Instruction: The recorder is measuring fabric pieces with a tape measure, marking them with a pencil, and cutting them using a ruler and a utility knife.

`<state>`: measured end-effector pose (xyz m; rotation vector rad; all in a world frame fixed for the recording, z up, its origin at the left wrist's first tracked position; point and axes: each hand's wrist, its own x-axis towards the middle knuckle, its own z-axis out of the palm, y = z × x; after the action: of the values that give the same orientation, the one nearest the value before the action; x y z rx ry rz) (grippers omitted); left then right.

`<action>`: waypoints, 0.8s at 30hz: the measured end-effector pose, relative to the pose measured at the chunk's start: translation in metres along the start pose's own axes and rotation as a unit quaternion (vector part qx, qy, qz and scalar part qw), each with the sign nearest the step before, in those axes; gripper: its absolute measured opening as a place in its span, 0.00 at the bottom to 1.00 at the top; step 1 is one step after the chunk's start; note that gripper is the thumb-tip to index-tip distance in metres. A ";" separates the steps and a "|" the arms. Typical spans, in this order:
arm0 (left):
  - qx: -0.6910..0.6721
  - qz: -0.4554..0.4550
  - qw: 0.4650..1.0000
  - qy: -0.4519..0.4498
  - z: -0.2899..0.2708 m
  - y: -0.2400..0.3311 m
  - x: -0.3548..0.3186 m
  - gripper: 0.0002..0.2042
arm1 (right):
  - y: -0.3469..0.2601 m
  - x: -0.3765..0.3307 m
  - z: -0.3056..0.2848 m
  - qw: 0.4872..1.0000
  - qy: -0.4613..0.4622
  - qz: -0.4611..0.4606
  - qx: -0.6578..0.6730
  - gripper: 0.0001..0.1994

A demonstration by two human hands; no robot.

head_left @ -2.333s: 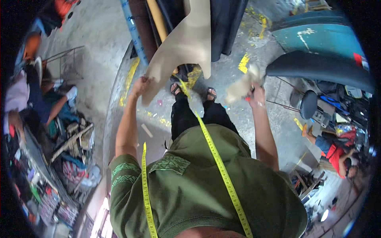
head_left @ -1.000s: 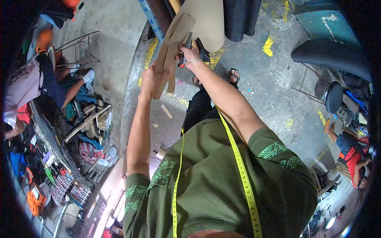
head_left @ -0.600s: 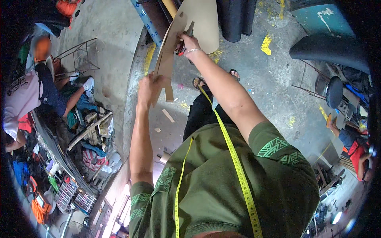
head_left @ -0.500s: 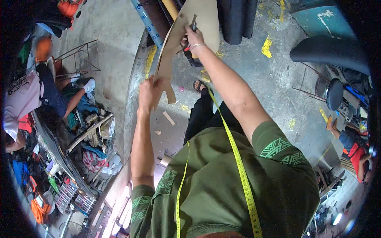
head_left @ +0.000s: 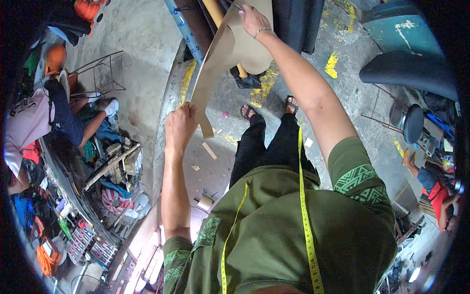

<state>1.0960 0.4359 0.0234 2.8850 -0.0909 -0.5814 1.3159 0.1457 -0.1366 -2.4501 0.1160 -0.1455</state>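
A large, thin sheet of brown cardboard with a curved cut edge hangs in front of me and bends as it runs toward the top of the view. My left hand is closed on its lower left edge, beside a narrow tail of the sheet. Higher up, my right hand grips scissors at the cardboard; only a dark bit of them shows past the fingers. A yellow tape measure hangs down both sides of my green shirt.
Blue and dark rolls stand beyond the sheet. Cardboard scraps lie on the floor near my feet. To the left, a person sits by a cluttered bench; a black stool and another person are at right.
My right hand has moved up and away along the cardboard with the scissors. The sheet has shifted, and both my feet now show below it. My left hand keeps its hold, slightly lower.
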 end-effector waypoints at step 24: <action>-0.062 -0.024 0.998 -0.006 -0.001 0.015 -0.007 0.11 | 0.002 -0.157 0.129 0.802 -0.451 0.220 0.323 0.09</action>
<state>1.0896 0.4220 0.0301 2.7713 0.0125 -0.5925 1.1773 0.2439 -0.2490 -1.5283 0.1694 1.0147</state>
